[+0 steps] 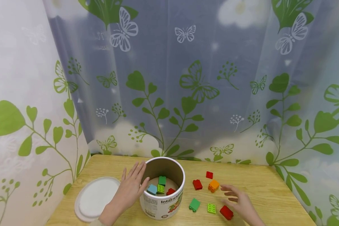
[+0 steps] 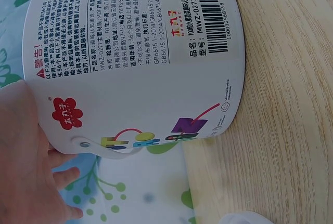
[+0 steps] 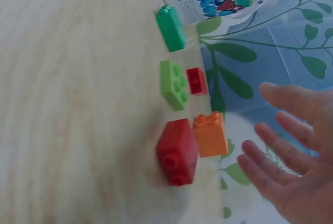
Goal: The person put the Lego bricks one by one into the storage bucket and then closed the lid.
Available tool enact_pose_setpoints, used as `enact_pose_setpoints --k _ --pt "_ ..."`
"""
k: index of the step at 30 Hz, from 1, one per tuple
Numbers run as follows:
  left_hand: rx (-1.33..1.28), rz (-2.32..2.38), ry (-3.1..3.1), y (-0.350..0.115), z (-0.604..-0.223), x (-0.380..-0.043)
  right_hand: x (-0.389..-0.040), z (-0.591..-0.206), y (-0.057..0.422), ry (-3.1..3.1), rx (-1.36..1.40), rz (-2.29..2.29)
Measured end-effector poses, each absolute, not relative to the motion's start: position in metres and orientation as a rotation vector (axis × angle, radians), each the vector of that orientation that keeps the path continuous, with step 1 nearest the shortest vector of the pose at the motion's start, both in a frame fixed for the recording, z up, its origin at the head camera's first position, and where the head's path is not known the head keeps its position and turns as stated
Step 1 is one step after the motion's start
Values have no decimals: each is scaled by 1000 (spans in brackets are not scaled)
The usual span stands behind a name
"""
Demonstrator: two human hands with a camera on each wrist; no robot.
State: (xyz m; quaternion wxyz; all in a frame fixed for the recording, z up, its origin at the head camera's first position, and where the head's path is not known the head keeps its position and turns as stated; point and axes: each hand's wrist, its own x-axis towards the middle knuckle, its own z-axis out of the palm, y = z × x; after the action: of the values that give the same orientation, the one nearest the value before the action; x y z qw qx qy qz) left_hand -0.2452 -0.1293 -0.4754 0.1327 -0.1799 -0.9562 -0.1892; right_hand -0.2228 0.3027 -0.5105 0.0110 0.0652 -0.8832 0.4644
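Note:
My left hand (image 1: pixel 131 190) lies with extended fingers against the left rim of a white round bucket (image 1: pixel 151 205). Inside the bucket sit a green block (image 1: pixel 162 180), a blue block (image 1: pixel 152 189), a lime block (image 1: pixel 160 188) and a red block (image 1: pixel 170 191). To the right, my right hand (image 1: pixel 238 201) hovers over the table, fingers spread and holding nothing. Closest to it are an orange block (image 1: pixel 213 185) and a thick red block (image 1: pixel 226 212); in the right wrist view that red block (image 3: pixel 177 151) lies on its side.
Between bucket and right hand lie a green block (image 1: pixel 194 204), a lime block (image 1: pixel 211 208) and two red blocks, one nearer (image 1: pixel 197 184), one farther back (image 1: pixel 209 174). A white lid (image 1: pixel 97 196) rests left of the bucket. A patterned curtain (image 1: pixel 169 94) hangs behind the wooden table (image 1: pixel 274 194).

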Motion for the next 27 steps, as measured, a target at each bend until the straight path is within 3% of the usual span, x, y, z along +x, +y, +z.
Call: enact_pose_setpoints --k 8,17,27 --pt "-517 -557 -2773 -130 -475 -245 -215 -526 313 -2919 262 1376" --pt "-520 -568 -2783 -130 -474 -244 -214 -533 305 -3042 -11 1223" --pt "-519 -565 -2777 -130 -476 -245 -214 -536 302 -3102 -109 1100"
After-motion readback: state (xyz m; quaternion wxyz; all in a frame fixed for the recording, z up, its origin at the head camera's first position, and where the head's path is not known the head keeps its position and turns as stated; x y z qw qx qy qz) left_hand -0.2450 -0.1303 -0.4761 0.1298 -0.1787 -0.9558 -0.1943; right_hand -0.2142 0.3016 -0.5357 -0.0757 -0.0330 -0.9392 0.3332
